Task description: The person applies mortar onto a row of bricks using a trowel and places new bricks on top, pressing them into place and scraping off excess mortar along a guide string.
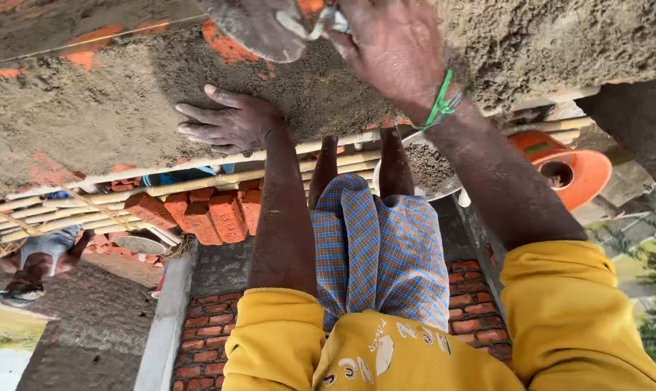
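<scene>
**Trowel at the wall, bare palm on wet mortar**

The right hand [393, 43] has its grip closed round the handle of a trowel [259, 29], blade laid against the mortar [125, 108], seemingly to spread it. The fingers blur, so how tightly they clamp I cannot tell. A green band [440, 107] circles that wrist. Left of the trowel, the left hand [226, 123] lies flat on the mortar, fingers spread, holding nothing, probably bracing. Below the mortar run bamboo poles [197, 181] carrying stacked bricks [212, 213], likely kept within reach. Right of the poles sits an orange pan [581, 170]. Yellow sleeves [277, 333] frame a checked cloth [375, 246].
</scene>
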